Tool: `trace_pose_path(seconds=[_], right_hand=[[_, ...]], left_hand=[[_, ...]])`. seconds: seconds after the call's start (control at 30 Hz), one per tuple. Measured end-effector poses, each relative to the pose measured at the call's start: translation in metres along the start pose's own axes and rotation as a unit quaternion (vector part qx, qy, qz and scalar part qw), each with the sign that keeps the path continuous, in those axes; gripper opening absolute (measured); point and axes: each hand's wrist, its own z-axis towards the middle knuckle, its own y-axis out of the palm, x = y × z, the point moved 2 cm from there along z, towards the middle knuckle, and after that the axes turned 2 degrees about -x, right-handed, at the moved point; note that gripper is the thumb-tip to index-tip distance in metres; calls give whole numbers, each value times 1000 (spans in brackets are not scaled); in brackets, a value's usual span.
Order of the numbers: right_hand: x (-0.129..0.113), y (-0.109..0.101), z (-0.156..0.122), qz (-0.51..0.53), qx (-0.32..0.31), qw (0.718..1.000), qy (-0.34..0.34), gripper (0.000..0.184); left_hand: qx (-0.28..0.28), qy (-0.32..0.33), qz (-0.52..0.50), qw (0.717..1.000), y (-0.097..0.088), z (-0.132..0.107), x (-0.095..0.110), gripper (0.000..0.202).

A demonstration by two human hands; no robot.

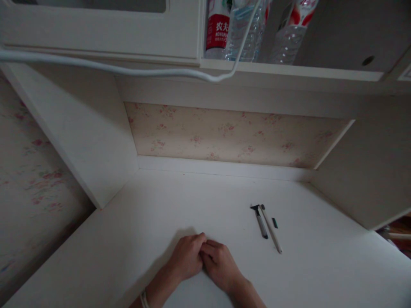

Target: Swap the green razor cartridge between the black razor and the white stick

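My bare left hand (189, 255) and right hand (222, 262) curl closed together, perhaps just resting, palms hidden; the grey-handled, black T-headed tool (261, 225), slim off-white stick (271, 231) and dark-green piece (275, 223) lie handy, rightward on the white desk (324, 256).

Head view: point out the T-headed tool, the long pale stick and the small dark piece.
T-headed tool (262, 226): head view, grey handle.
Long pale stick (272, 230): head view, middle of shaft.
Small dark piece (275, 223): head view, its middle.
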Motion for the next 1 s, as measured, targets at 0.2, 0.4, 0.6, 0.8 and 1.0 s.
trace_pose_path(seconds=[0.2, 0.4, 0.6, 0.8, 1.0], right_hand=[[1, 1, -1, 4, 1, 1000, -8, 24], [2, 1, -2, 10, -1, 1000, -8, 23], [0, -1, 0, 2, -3, 1000, -7, 23], [-1, 0, -1, -17, -7, 1000, -3, 24], [-1, -1, -1, -24, -13, 1000, 3, 25]], left_hand=[[-9, -3, 7, 1000, 0, -1, 1, 22], [-10, -3, 17, 1000, -1, 0, 2, 23], [-24, -12, 25, 999, -1, 0, 1, 24], [-23, -8, 10, 1000, -3, 0, 3, 23], [-15, -7, 10, 1000, -3, 0, 3, 23]])
